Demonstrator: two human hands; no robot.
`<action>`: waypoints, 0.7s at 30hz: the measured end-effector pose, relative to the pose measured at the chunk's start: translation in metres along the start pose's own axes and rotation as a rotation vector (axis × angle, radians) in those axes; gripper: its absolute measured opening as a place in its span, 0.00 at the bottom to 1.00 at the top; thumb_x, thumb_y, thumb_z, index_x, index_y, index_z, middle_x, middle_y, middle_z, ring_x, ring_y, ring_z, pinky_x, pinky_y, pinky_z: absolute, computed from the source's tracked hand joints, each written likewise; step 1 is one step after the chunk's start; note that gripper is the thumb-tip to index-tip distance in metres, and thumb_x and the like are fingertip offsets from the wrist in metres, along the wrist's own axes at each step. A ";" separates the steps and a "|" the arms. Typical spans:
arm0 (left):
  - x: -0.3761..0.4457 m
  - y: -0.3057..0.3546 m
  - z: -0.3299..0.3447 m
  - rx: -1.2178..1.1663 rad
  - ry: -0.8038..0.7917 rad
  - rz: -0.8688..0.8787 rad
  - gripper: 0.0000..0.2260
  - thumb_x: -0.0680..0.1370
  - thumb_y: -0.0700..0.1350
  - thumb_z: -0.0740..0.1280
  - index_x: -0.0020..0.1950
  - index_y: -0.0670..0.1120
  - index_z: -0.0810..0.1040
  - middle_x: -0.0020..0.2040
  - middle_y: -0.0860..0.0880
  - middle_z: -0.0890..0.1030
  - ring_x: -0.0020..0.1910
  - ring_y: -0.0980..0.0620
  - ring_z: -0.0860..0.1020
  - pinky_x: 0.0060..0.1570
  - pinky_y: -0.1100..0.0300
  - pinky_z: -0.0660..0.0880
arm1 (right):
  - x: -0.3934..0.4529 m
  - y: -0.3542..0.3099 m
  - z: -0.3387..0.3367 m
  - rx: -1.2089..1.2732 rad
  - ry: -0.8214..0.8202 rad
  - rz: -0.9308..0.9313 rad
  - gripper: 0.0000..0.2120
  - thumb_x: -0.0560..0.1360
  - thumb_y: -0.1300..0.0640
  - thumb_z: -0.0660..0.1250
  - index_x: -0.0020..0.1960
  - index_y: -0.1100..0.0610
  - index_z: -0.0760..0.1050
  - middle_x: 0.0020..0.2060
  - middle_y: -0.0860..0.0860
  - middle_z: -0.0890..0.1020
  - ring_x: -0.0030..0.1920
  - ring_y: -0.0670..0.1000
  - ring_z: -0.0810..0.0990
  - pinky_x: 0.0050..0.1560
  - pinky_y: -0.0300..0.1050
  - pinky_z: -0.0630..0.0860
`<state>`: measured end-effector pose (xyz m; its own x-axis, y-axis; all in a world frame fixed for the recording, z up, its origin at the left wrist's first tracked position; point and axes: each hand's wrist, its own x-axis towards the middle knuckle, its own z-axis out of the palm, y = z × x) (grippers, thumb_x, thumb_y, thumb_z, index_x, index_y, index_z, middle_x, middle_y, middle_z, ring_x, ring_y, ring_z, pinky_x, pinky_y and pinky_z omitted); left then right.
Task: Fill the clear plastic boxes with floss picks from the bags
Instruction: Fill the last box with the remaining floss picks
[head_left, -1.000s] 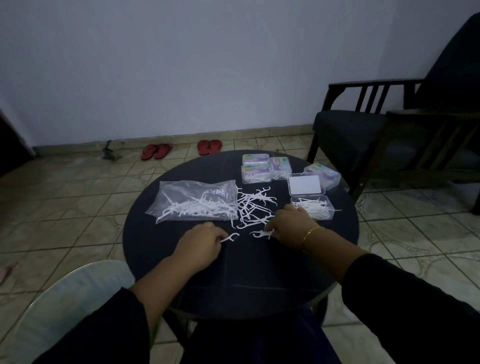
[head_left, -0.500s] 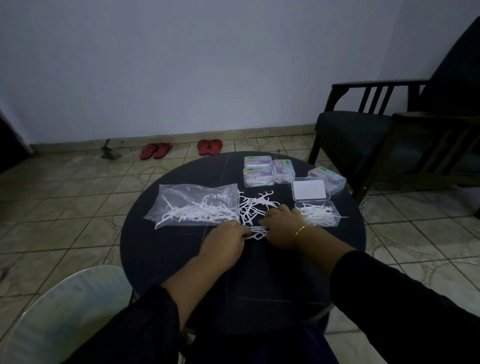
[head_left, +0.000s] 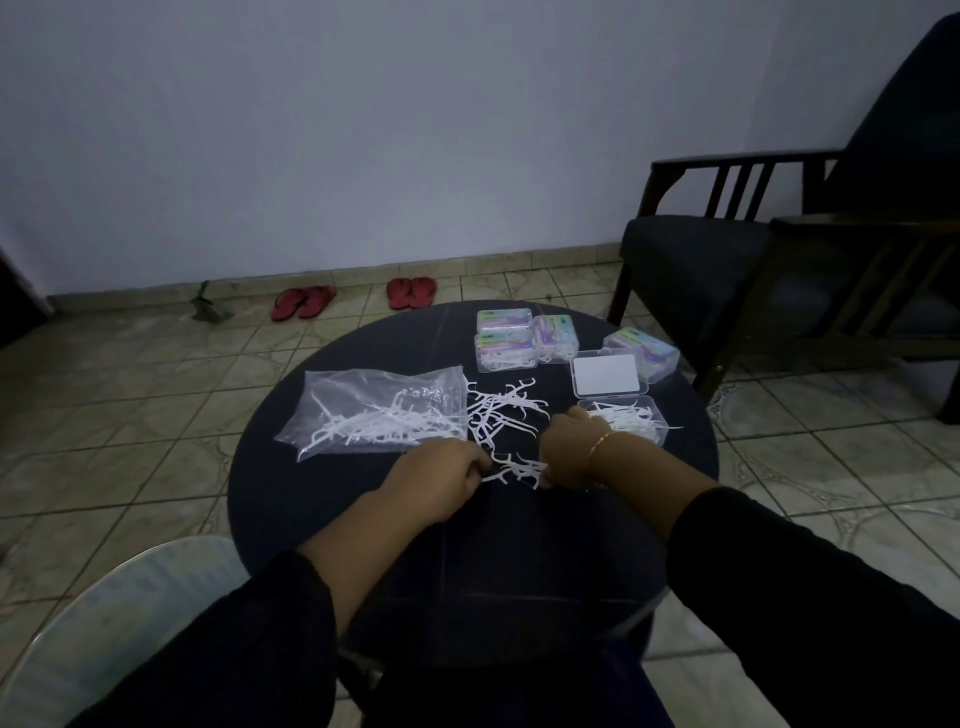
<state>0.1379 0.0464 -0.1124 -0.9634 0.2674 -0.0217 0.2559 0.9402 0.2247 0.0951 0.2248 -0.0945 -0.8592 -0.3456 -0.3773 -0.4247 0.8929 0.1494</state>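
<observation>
On the round dark worktop (head_left: 322, 499), the left hand (head_left: 436, 480) and right hand (head_left: 569, 449) meet over a small bunch of floss picks (head_left: 517, 470), each with fingers curled and pinching the picks at its own end. Just beyond the bunch lies a loose pile of picks (head_left: 501, 413), with the clear bag (head_left: 379, 413) to its left. To the pile's right sits the open clear box (head_left: 631, 421), partly filled, its lid (head_left: 605, 374) behind it.

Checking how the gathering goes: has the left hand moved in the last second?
Yes. The left hand has moved right, from below the bag's right corner toward the right hand, pinching floss picks.
</observation>
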 end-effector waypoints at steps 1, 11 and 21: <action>0.000 0.001 -0.001 0.007 -0.011 -0.004 0.14 0.78 0.45 0.61 0.63 0.54 0.77 0.60 0.52 0.79 0.58 0.51 0.76 0.56 0.55 0.74 | 0.000 0.002 0.002 -0.008 -0.016 -0.003 0.22 0.76 0.43 0.64 0.65 0.55 0.73 0.65 0.58 0.69 0.67 0.60 0.63 0.68 0.55 0.64; 0.002 0.022 -0.001 0.018 -0.070 -0.060 0.15 0.75 0.45 0.65 0.62 0.52 0.78 0.52 0.54 0.81 0.53 0.52 0.77 0.50 0.60 0.73 | -0.019 0.011 0.011 0.199 0.030 -0.018 0.18 0.78 0.50 0.62 0.60 0.61 0.74 0.60 0.58 0.77 0.62 0.58 0.73 0.60 0.48 0.69; 0.010 0.036 0.002 0.006 -0.028 -0.085 0.08 0.74 0.46 0.68 0.51 0.51 0.82 0.49 0.52 0.82 0.50 0.51 0.79 0.52 0.54 0.77 | -0.024 0.042 0.018 0.396 0.102 -0.017 0.11 0.73 0.55 0.70 0.54 0.58 0.81 0.51 0.56 0.81 0.54 0.55 0.78 0.57 0.49 0.75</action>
<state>0.1376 0.0830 -0.1067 -0.9790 0.1924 -0.0680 0.1740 0.9610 0.2150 0.1030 0.2757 -0.0955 -0.8856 -0.3699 -0.2807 -0.3132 0.9222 -0.2270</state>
